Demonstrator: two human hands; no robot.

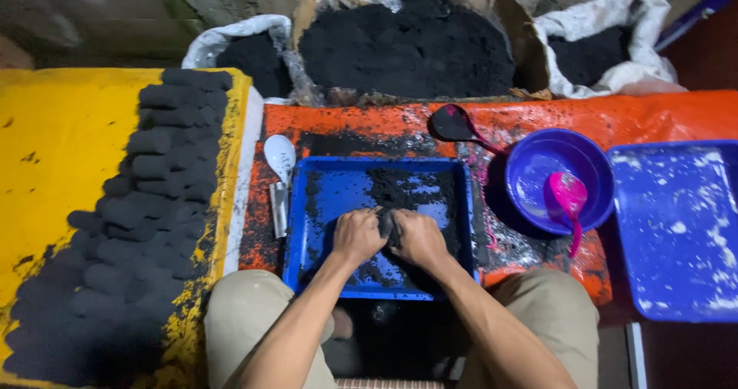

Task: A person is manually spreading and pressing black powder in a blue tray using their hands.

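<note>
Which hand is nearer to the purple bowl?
Right. The right hand sits in the blue tray, on the side nearer the purple bowl; the left hand lies farther away.

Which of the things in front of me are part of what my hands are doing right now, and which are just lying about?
In use: left hand, right hand, black lump, blue tray.

Lying about: white spoon, purple bowl, pink spoon, second tray, shaped black pieces, sacks.

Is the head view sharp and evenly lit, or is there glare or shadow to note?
Head view: sharp and bright at the blue plastic tray and both hands, left, right; glare on the orange plastic sheet; deep shadow at the bottom-right corner; edges bow slightly.
</note>
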